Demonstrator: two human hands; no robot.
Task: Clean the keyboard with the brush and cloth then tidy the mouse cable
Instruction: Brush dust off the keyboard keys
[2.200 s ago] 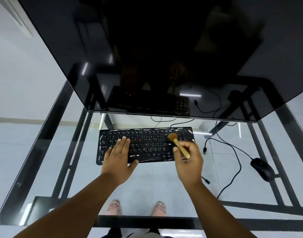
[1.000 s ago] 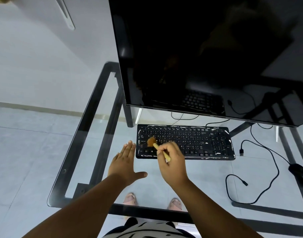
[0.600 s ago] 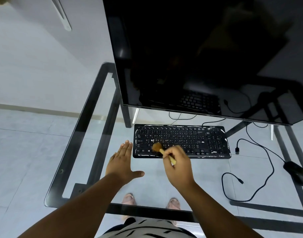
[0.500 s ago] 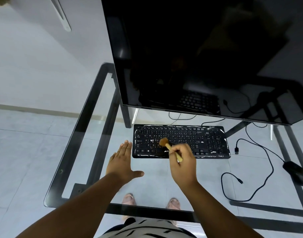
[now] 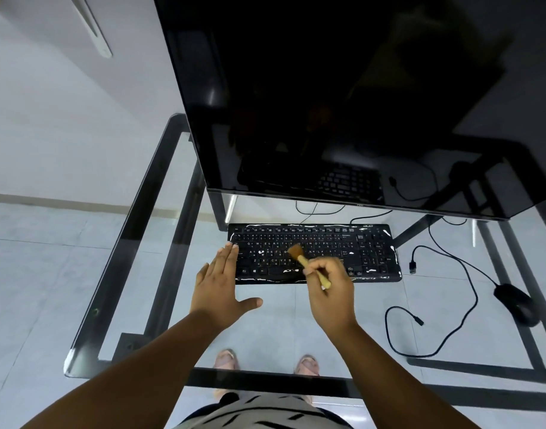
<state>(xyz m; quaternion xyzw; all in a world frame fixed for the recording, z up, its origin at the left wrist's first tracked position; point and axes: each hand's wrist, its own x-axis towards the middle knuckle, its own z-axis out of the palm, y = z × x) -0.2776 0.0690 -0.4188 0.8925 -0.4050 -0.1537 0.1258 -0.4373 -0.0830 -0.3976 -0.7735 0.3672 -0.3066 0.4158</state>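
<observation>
While left hand lies spread, right hand pinches brush over keyboard, legends illegible.

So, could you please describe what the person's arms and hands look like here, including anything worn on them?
Both forearms are bare to the frame edge, with no sleeves showing. The left hand and right hand wear no gloves, and no rings, watch or bracelets are visible.

I get cool, even light; glass table shows faint sheen, monitor dark w/ dim reflections (keys, cable). Wide-angle bends edges; centre sharp, brush tip slightly soft.
</observation>
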